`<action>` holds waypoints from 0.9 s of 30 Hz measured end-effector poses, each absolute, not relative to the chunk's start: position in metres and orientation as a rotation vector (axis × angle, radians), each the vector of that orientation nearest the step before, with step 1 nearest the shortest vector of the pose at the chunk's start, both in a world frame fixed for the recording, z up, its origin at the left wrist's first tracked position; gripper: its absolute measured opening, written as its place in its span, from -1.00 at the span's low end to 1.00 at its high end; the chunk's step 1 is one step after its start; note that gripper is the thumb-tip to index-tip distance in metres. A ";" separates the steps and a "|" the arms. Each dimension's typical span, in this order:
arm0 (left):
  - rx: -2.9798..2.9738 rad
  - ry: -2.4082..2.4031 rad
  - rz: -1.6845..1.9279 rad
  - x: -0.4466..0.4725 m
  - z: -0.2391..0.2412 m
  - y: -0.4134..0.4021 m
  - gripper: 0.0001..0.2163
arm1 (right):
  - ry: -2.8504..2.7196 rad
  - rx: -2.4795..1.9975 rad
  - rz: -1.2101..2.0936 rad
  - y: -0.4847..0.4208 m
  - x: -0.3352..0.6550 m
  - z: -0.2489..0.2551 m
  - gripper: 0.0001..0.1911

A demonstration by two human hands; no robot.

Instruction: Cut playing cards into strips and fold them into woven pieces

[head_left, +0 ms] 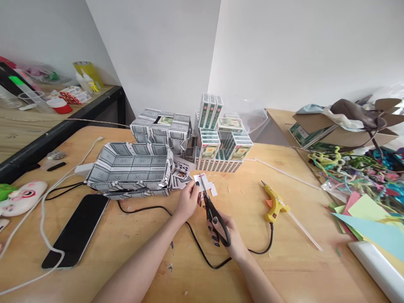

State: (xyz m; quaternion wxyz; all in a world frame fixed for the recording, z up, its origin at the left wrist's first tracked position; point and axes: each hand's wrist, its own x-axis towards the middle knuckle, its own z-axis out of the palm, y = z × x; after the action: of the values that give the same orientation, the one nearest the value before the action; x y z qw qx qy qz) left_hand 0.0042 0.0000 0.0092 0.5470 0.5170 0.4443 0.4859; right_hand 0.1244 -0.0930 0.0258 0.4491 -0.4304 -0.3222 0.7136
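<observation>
Scissors [217,219] with black handles are gripped in my right hand [232,237], fingers through the loops. Their blades point away from me and cross a white playing card [198,180]. My left hand [188,201] pinches that card at its near left side. Beyond it, white card pieces [213,188] lie on the table. Left of my hands stands an open box made of playing cards [132,166], with a few loose playing cards [182,169] beside it. Behind that is a second, covered structure of cards [162,126].
Stacked card packs [219,164] stand at the back. A yellow glue gun [274,204] lies to the right, its black cable looping below my hands. A phone [77,231] and white cable lie left. Coloured paper [366,214], pipe cleaners [356,168] and a cardboard box [350,126] fill the right side.
</observation>
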 end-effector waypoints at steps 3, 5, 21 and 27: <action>1.231 1.048 1.149 0.004 0.007 0.000 -0.78 | -0.796 -1.067 1.769 -0.092 0.125 0.027 -0.68; 1.215 1.044 1.152 0.003 0.005 0.001 -0.78 | -0.794 -1.066 1.767 -0.092 0.126 0.027 -0.69; 1.090 1.135 1.199 0.000 0.007 0.006 -0.79 | -0.830 -1.070 1.791 -0.094 0.124 0.027 -0.58; 1.099 1.160 1.192 0.000 0.008 0.005 -0.80 | -0.832 -1.098 1.793 -0.094 0.124 0.027 -0.55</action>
State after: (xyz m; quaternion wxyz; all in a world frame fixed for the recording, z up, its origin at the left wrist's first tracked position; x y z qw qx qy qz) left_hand 0.0002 0.0049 0.0082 0.5431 0.4628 0.4886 0.5021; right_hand 0.1243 -0.0940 0.0270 0.4260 -0.4392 -0.3330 0.7174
